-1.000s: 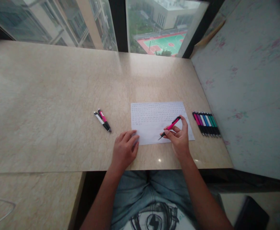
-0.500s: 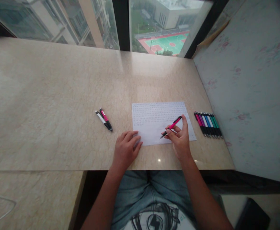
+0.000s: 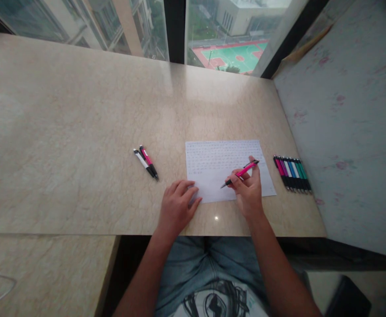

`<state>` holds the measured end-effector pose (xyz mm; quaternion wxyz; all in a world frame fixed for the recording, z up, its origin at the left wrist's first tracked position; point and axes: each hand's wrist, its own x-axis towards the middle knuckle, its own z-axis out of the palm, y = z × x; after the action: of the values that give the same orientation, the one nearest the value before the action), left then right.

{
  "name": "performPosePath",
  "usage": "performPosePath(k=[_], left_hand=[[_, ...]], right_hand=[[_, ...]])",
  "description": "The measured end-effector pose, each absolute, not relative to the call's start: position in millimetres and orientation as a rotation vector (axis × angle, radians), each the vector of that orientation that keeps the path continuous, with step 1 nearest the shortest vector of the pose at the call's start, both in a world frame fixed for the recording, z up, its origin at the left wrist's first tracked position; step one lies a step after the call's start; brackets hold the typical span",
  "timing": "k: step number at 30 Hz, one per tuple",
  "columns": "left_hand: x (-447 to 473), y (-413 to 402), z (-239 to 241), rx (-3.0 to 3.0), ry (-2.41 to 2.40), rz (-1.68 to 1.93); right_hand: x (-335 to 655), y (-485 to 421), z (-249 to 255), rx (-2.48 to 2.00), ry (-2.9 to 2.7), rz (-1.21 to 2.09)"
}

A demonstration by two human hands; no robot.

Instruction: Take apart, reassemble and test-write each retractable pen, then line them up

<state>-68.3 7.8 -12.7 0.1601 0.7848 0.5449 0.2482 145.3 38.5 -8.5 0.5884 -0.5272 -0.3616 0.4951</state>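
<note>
A sheet of paper (image 3: 212, 180) with handwritten lines across its upper part lies on the stone-like counter. My right hand (image 3: 249, 193) grips a pink and black pen (image 3: 242, 172) over the right half of the sheet. The pen's tip points left and down, above the unwritten lower part; whether it touches the paper I cannot tell. My left hand (image 3: 177, 203) lies flat, fingers extended, with its fingertips on the sheet's lower left corner. Left of that hand, a white pen (image 3: 142, 161) and another pink pen (image 3: 147, 158) lie side by side with their tips close together.
A row of several coloured pens (image 3: 292, 174) lies right of the paper, near the papered wall (image 3: 347, 132). Windows with a dark frame (image 3: 174, 31) border the counter's back. The counter's front edge (image 3: 136, 234) runs just before my lap. A white cable (image 3: 9, 278) is at lower left.
The pen in my right hand has tipped over to a lower slant, its top end moving right. My left hand stays on the sheet. The whole view has shifted slightly.
</note>
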Motion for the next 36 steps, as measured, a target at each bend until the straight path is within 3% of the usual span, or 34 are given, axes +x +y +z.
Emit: performPosePath(k=[8,15,36], left_hand=[[-67.5,8.6,-11.5,2.239,1.555,0.694],[-67.2,7.4,-9.4,2.228,1.566,0.619],[-65.8,6.4,-10.2,2.29,1.592,0.519]], right_hand=[[119.7,57.0,-9.7,-1.314,-1.054,1.235],[110.0,68.4,-4.8,-1.31,-1.631,0.787],[110.4,69.1,-15.0,-1.544,-1.502,0.764]])
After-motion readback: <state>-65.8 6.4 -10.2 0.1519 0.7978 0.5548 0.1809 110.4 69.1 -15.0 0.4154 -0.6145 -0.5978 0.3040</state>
